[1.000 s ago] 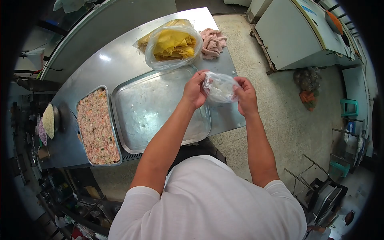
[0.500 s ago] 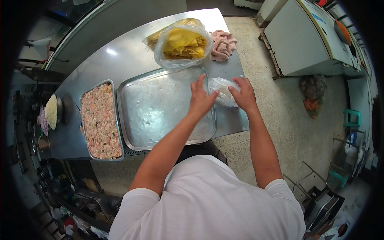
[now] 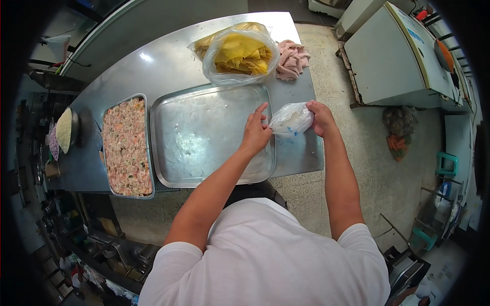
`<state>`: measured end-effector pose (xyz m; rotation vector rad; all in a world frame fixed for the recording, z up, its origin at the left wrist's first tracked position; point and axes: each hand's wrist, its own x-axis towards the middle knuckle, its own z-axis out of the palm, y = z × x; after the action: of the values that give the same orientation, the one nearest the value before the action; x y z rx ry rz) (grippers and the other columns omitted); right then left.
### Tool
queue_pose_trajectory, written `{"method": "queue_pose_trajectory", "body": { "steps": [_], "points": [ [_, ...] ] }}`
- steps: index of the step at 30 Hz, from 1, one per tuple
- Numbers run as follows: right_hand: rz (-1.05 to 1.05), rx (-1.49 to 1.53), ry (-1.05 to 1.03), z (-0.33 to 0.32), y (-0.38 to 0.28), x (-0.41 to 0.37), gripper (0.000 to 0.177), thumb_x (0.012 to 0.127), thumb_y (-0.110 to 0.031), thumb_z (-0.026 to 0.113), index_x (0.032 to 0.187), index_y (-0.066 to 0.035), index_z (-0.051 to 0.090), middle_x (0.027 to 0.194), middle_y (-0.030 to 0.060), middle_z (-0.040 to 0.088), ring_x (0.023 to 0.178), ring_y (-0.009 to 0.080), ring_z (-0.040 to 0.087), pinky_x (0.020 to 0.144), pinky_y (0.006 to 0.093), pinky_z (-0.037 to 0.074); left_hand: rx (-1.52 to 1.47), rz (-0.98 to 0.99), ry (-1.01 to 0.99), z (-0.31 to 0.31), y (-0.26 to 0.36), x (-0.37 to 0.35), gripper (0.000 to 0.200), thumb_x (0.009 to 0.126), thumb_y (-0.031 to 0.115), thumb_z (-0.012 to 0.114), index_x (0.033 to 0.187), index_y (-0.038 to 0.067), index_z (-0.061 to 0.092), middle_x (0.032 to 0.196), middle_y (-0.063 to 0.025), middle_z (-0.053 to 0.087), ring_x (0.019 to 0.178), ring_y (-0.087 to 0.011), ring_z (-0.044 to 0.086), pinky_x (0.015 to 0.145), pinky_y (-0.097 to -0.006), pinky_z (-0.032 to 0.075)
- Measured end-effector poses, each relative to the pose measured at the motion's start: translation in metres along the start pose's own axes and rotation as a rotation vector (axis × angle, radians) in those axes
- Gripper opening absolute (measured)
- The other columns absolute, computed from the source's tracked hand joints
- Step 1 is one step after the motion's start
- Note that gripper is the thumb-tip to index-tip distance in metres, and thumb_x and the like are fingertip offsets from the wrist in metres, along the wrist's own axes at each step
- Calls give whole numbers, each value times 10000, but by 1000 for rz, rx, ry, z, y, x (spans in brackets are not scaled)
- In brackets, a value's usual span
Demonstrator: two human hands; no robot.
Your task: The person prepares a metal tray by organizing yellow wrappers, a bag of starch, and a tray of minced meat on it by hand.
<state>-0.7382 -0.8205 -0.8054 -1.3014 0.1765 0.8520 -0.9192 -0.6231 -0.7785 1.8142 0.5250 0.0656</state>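
Observation:
Between my two hands a small clear plastic bag (image 3: pixel 292 120) with blue print is stretched sideways, above the right end of the steel table. My left hand (image 3: pixel 256 130) pinches its left edge, over the right rim of a large metal tray (image 3: pixel 204 137). At the bag's upper right corner, my right hand (image 3: pixel 321 118) grips the plastic with curled fingers. Something pale shows through the bag, too blurred to name. The tray's bottom is bare and shiny.
Left of the tray stands a pan of minced filling (image 3: pixel 126 148). Behind it lie a bag of yellow sheets (image 3: pixel 240 56) and a pink cloth (image 3: pixel 293 60). A bowl of pale grains (image 3: pixel 64 130) is at far left. A white freezer (image 3: pixel 383 61) stands across the floor.
My hands have closed on the plastic bag, which was lying on the table between open fingers. It is now lifted and pulled out between them.

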Motion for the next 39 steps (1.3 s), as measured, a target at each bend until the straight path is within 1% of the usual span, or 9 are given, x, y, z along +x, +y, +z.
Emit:
{"method": "queue_pose_trajectory", "body": {
  "steps": [4, 7, 10, 13, 16, 21, 26, 37, 39],
  "points": [
    [-114, -160, 94, 13, -7, -21, 171, 1016, -220, 624, 1000, -51, 644, 844, 23, 637, 741, 172, 606, 713, 330, 525, 67, 186, 36, -6, -1, -4, 699, 856, 48, 666, 1516, 163, 469, 1245, -161, 536, 853, -253, 671, 849, -364, 571],
    [-872, -826, 510, 31, -16, -67, 249, 983, -273, 699, 1026, -43, 612, 840, 15, 615, 758, 160, 607, 730, 343, 528, 189, 330, 148, -8, 8, 2, 581, 865, 131, 703, 1425, 127, 547, 1179, -173, 598, 842, -311, 678, 845, -401, 565],
    [-601, -835, 584, 37, -1, -105, 347, 926, -306, 783, 1031, -41, 586, 838, 16, 593, 712, 142, 609, 650, 328, 539, 177, 244, 67, -16, 32, 28, 476, 857, 185, 741, 1308, 85, 625, 1058, -180, 689, 855, -333, 701, 841, -415, 563],
    [-210, -341, 431, 47, 36, -113, 412, 875, -310, 840, 1031, -42, 569, 838, 24, 584, 646, 128, 601, 544, 294, 534, 184, 186, -133, -15, 52, 49, 420, 872, 219, 754, 1242, 45, 661, 948, -144, 739, 862, -275, 713, 813, -391, 568],
    [-229, -150, 388, 62, 63, -104, 419, 866, -301, 851, 1029, -39, 568, 860, 37, 596, 592, 120, 586, 473, 263, 518, 305, 195, -277, -10, 54, 62, 382, 912, 216, 729, 1237, 27, 663, 948, -138, 748, 877, -241, 717, 804, -367, 568],
    [-297, 69, 427, 53, 76, -77, 185, 930, -65, 694, 1059, -20, 570, 978, 93, 641, 761, 159, 654, 630, 288, 576, 121, 46, -310, -5, 22, 63, 345, 968, 116, 644, 1303, 38, 621, 940, -96, 714, 832, -185, 678, 755, -323, 548],
    [-206, 432, 240, 33, 73, -82, 276, 926, 24, 584, 1190, -14, 514, 1078, 108, 631, 990, 203, 651, 845, 400, 589, -284, -131, -267, -9, 14, 59, 334, 945, 29, 617, 1276, 65, 629, 920, -65, 675, 747, -129, 615, 669, -313, 526],
    [-694, -552, 489, 1, -2, -67, 104, 943, -78, 661, 1030, -38, 621, 929, 48, 655, 845, 130, 612, 765, 292, 516, 87, 186, -4, -36, 17, 45, 272, 955, 98, 629, 1217, 25, 607, 929, -117, 704, 853, -214, 691, 786, -380, 555],
    [-781, -499, 276, 22, -41, -38, 114, 973, -66, 607, 1065, -9, 644, 915, 51, 682, 830, 128, 661, 765, 294, 547, 29, 153, 8, -46, 17, 40, 271, 971, 97, 598, 1233, 28, 608, 920, -106, 704, 809, -196, 688, 753, -360, 560]
  ]
}}
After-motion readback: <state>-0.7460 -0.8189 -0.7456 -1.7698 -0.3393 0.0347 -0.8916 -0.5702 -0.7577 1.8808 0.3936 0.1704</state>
